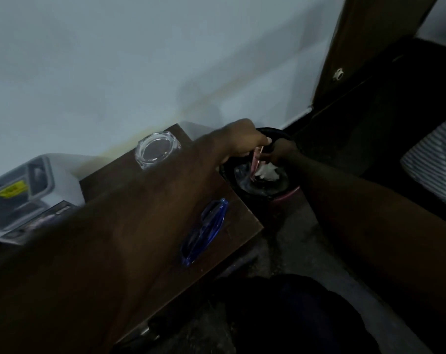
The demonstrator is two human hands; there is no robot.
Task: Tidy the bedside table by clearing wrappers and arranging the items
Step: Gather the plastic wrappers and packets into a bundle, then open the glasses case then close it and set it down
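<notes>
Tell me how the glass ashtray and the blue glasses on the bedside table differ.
The ashtray is clear and colourless; the glasses are blue. The ashtray is round and chunky; the glasses are long and slim. The ashtray sits by the wall; the glasses lie nearer the person. Both are see-through and rest untouched on the table.

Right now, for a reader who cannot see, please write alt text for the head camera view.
The left hand holds a pink wrapper over a bin beside the bedside table, the right hand close by. Crumpled white paper is in the bin. A glass ashtray and blue glasses lie on the table.
</notes>
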